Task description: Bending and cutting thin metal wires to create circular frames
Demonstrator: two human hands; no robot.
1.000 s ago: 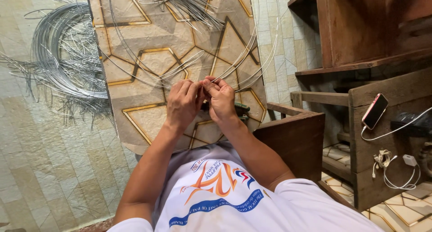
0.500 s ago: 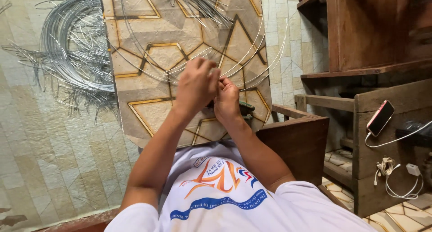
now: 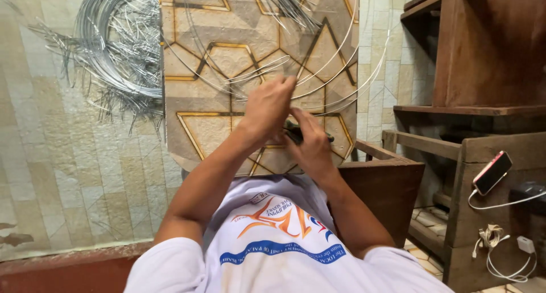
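Gripping a thin silver wire, the left hand is closed just above the right hand, which clenches a dark tool. Both hands touch over the patterned board. A coiled wire bundle lies left of the board.

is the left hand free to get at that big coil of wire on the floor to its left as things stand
Probably not right now. The left hand is raised over the patterned board, pinching thin wire strands with the right hand. The wire coil lies off to the side with nothing between; the hand would have to let go first.
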